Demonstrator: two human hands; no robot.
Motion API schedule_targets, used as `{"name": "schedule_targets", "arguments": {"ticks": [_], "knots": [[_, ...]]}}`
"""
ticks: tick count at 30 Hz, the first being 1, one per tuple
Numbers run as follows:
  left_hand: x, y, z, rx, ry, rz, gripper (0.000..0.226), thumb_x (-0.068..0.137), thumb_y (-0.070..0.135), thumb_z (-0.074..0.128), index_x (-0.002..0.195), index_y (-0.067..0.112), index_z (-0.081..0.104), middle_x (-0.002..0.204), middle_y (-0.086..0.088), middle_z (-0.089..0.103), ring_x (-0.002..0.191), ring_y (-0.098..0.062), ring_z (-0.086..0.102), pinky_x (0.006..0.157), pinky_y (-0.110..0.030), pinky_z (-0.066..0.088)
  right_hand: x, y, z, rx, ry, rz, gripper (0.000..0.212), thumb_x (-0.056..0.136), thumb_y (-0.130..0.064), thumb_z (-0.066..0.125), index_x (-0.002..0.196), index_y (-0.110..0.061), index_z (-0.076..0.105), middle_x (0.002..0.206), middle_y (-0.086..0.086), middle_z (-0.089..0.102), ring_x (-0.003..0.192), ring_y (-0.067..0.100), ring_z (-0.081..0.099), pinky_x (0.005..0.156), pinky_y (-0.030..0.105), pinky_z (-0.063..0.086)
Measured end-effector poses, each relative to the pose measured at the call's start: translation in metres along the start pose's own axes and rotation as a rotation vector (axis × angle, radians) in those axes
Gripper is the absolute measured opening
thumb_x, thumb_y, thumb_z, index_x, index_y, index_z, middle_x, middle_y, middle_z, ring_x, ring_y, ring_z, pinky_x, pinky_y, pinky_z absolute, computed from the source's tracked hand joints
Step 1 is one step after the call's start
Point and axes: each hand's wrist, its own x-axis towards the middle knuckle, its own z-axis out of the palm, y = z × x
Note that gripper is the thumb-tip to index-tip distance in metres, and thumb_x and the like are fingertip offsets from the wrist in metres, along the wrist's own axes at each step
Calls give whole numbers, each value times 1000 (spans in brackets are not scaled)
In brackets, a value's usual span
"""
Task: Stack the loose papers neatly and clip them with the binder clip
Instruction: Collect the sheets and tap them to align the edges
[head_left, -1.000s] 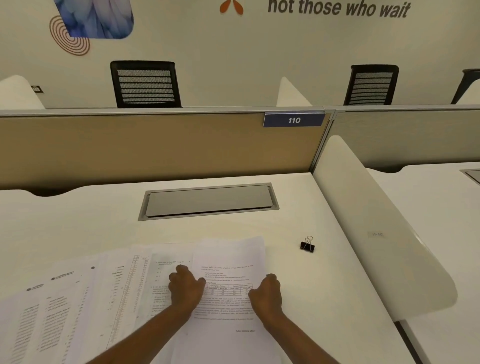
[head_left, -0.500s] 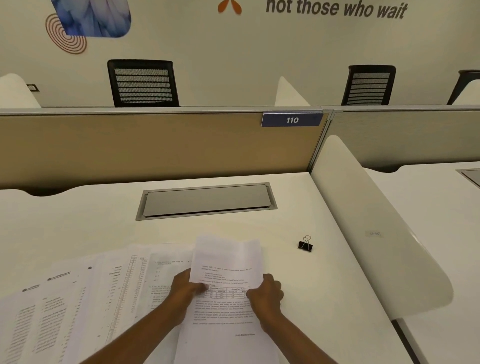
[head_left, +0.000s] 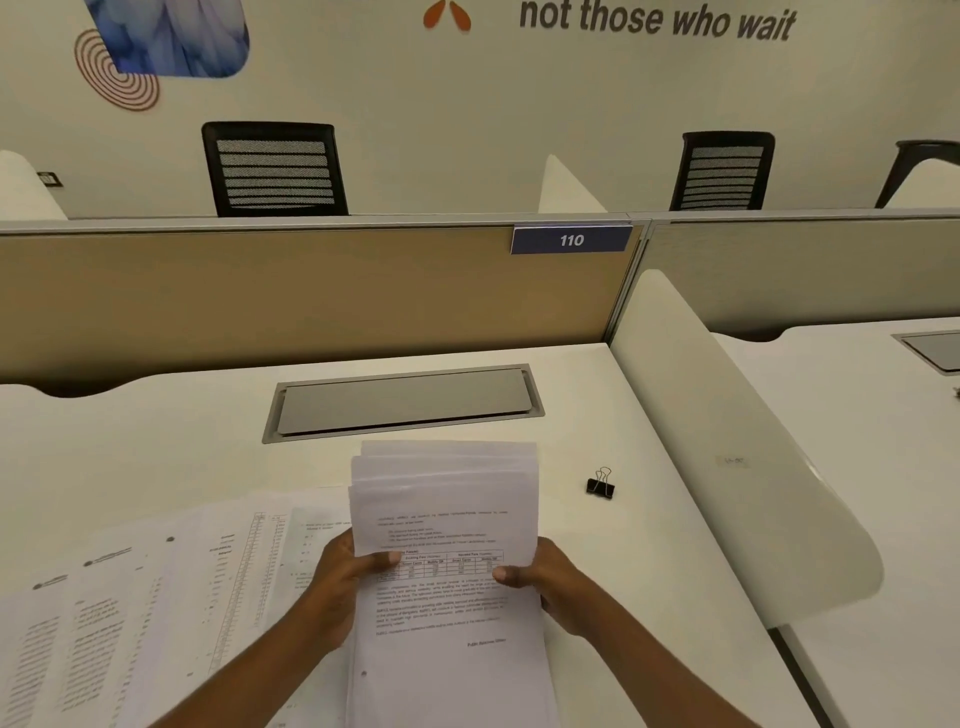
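A sheaf of printed papers (head_left: 447, 525) stood raised off the desk, top edges staggered; more printed sheets (head_left: 156, 597) lay fanned to its left; a black binder clip (head_left: 600, 486) sat apart, right.

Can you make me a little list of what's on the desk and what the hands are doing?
left hand: grips the left edge of the held papers
right hand: grips the right edge of the same papers
held papers: several sheets, top edges uneven, not yet squared
loose papers: spread flat on the desk, left of the hands
binder clip: black, on the desk to the right, untouched
desk: white, with a grey hatch behind the papers
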Motion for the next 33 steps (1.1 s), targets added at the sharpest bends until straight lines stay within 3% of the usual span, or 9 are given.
{"name": "schedule_targets", "arguments": {"ticks": [4,8,14,20,24,27,30,33], "knots": [[0,7,6,18,-7,18,74,42,28,90,108,5,65,103,-19,73,90,-39,71,71,-46,60,-4,-1,13,109,210,-37,44,74,-7,77,116,-5,63,113,14,70,103,31,68,92,50,53],[-2,22,10,91,-110,22,86,42,44,91,117,12,63,110,-14,72,100,-35,69,87,-55,55,-9,-17,21,77,372,-69,37,73,-6,78,108,-3,66,102,14,74,91,30,72,82,46,58],[-5,57,19,126,-149,120,86,43,47,90,118,16,62,111,-13,72,100,-34,69,80,-52,58,-19,-55,28,130,462,-212,23,73,0,76,94,-6,69,90,10,76,81,28,73,65,37,60],[-6,86,30,81,-31,275,79,33,51,92,102,22,67,97,-8,75,89,-32,72,70,-45,60,-24,-80,33,182,450,-383,39,62,-2,82,99,-4,69,95,13,75,87,33,72,75,46,60],[-5,88,30,78,14,365,67,42,48,89,101,24,68,98,-7,73,89,-29,71,72,-45,60,-20,-74,33,128,496,-502,25,60,-8,78,84,-11,73,85,7,76,83,30,71,73,40,61],[-3,73,26,119,43,342,67,41,55,88,99,26,70,98,-7,74,89,-28,71,71,-42,61,-12,-52,32,100,516,-510,18,63,-9,75,81,-14,74,84,6,75,83,30,69,71,36,59],[-1,52,23,158,67,292,59,47,46,81,100,24,68,97,-3,76,91,-29,71,71,-37,60,-6,-28,29,99,498,-492,35,65,-14,74,99,-7,70,98,12,73,92,31,68,75,34,58],[-1,36,24,190,69,264,57,50,47,78,101,28,67,99,2,75,92,-23,70,70,-30,59,-1,-13,26,103,509,-471,36,65,-19,74,100,-10,70,99,10,74,93,29,69,76,33,58]]}}
